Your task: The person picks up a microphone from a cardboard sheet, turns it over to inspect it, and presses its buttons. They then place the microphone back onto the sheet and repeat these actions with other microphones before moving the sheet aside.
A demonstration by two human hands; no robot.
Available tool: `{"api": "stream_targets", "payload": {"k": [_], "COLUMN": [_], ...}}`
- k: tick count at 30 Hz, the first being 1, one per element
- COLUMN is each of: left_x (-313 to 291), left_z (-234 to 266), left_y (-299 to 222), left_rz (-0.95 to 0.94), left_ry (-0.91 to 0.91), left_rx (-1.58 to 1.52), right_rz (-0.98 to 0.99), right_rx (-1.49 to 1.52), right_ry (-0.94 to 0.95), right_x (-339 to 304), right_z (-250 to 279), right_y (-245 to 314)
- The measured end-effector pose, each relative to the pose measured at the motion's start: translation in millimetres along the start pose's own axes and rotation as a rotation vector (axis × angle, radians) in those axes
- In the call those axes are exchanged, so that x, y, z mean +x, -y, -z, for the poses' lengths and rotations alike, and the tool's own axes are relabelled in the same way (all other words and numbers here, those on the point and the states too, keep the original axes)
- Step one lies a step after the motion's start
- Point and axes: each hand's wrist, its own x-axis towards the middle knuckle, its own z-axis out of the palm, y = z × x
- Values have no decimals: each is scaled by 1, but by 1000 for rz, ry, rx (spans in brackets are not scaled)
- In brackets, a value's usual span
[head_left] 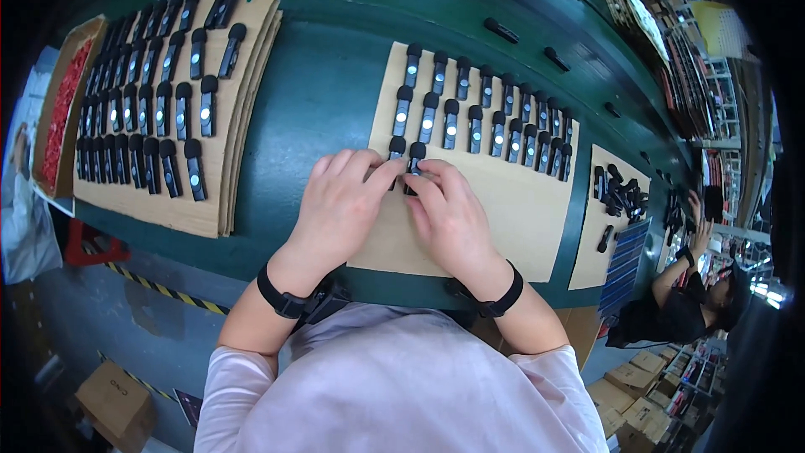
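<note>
In front of me a cardboard sheet (495, 218) carries rows of small black clip-on microphones (451, 124), each with a foam tip and most with a pale round spot. Two more stand side by side at the left start of the row closest to me. Around the left microphone (397, 148) the fingers of my left hand (342, 201) are closed. My right hand (453, 214) pinches the lower part of the right microphone (416, 155) between thumb and fingers. My fingertips partly cover both bodies. The two hands nearly meet there.
Stacked cardboard sheets (243, 117) with rows of similar microphones lie to the left, beside a box of red pieces (67, 109). Loose microphones (501, 30) lie on the green table (327, 50). At right, another sheet (587, 243) bears a microphone pile; a co-worker (688, 302) is beyond.
</note>
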Motion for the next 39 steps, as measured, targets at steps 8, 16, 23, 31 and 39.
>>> {"api": "stream_targets", "payload": {"k": [8, 16, 23, 31, 39], "left_x": [15, 98, 202, 275, 294], "left_z": [34, 70, 48, -5, -31], "left_y": [-17, -16, 19, 67, 81], "left_rz": [17, -174, -115, -14, -67], "left_ry": [13, -62, 118, 270, 306], "left_rx": [-87, 1, 0, 27, 115], "right_rz": [14, -293, -358, -322, -306], "right_rx": [89, 134, -134, -248, -238], "right_ry": [-1, 52, 52, 184, 260], "right_x": [3, 39, 115, 171, 189], "right_z": [59, 136, 149, 118, 96], "right_y": [2, -100, -193, -244, -255]}}
